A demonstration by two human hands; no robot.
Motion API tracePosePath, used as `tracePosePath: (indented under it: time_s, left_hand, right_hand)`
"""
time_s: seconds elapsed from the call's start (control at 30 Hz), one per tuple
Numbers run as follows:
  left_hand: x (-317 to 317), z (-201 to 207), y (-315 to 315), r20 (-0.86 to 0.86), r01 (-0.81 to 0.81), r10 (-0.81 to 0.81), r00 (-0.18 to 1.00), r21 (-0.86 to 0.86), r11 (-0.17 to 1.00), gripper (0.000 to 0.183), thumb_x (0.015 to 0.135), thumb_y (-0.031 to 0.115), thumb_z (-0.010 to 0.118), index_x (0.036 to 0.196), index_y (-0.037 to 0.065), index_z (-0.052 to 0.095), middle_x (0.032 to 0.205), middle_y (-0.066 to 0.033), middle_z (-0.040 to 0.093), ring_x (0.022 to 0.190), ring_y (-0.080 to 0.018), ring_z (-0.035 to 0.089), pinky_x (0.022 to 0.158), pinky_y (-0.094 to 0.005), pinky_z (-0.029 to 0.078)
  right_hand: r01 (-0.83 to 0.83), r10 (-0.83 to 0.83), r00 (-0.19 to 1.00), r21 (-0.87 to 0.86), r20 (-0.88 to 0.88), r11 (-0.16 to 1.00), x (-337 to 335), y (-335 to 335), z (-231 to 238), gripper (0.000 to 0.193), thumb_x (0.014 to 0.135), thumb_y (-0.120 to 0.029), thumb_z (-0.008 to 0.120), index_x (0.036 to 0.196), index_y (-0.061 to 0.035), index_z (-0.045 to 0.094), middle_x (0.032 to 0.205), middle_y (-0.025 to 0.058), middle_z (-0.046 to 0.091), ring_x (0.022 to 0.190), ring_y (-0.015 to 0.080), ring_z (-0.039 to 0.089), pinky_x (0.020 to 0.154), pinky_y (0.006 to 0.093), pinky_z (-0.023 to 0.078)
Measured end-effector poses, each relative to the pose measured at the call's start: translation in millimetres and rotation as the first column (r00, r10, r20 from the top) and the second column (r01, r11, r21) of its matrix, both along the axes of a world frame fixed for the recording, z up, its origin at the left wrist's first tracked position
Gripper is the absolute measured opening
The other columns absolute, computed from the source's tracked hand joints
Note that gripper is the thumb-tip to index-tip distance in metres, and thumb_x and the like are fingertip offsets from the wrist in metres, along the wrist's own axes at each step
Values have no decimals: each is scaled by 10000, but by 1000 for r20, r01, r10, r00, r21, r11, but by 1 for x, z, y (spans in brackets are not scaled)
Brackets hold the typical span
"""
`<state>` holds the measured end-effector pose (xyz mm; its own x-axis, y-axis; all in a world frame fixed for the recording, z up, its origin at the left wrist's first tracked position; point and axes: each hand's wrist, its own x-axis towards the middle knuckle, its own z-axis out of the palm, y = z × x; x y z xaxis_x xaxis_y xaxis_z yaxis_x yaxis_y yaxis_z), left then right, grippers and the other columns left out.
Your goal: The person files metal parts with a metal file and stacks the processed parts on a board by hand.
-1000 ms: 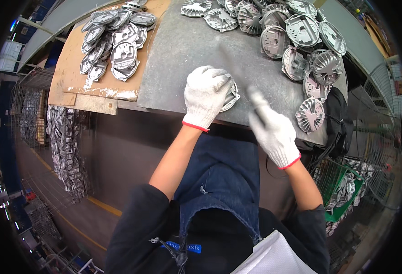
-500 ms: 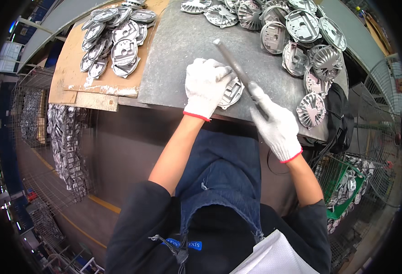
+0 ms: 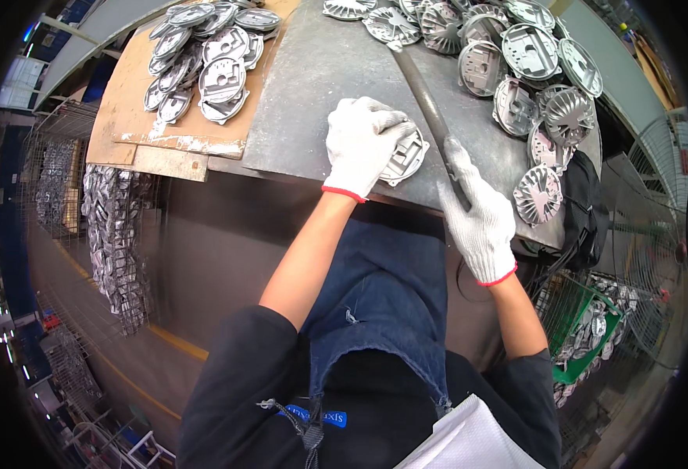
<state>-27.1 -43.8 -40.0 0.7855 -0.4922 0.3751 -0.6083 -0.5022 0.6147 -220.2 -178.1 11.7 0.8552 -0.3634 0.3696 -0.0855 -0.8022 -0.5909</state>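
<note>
Head view: left hand [image 3: 362, 145], white knit glove w/ red cuff, pressed flat-ish over a round metal casting [image 3: 405, 159] near the front edge of the grey worktop [image 3: 312, 86]. Fingers curl over the part's top, grip clamped down on it, pinning it to the surface. Casting pokes out to the right from under the glove, flat, ribbed face up.

Right hand [image 3: 478, 217], same glove type, grip clenched round the handle end of a long dark file [image 3: 426, 102]. File runs diagonally up-left from the fist, passing just beside the held casting's right edge, tip reaching toward the pile at the back. Can't tell if file touches the part.

Back & right of worktop: heap of similar metal castings [image 3: 516, 70], some finned, some dished, overlapping. One finned piece [image 3: 537, 194] lies near the front right edge, close to the right hand.

Left of worktop: brown board [image 3: 137, 117] carrying another stack of castings [image 3: 203, 55]. Below it, wire racks [image 3: 113, 227] hung w/ more parts. Lower right: green basket [image 3: 574, 344] w/ parts in it. Person wears denim apron [image 3: 383, 313] over dark sleeves.
</note>
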Motion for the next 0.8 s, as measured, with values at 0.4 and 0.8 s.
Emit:
tracePosePath:
  time_s: [0.4,0.8]
  left_hand:
    - [-4,3,-4,111,33,-51,993,165,986,267,815,465,789,787,203,833,943,-40,709,1042,-302,648,915,-468,479]
    - [-10,-6,4,202,19,-49,978,148,989,224,850,427,821,758,223,826,909,1,758,983,-249,719,979,-430,493]
  right_hand:
    - [-92,107,993,277,-41,957,61,-21,-37,766,1001,-92,816,1681,49,493,1721,218,552,1581,308,534,1311,393,390]
    - [-68,150,983,540,-109,839,83,-7,-70,775,1011,2,777,1702,73,435,1729,227,530,1576,297,531,1312,412,401]
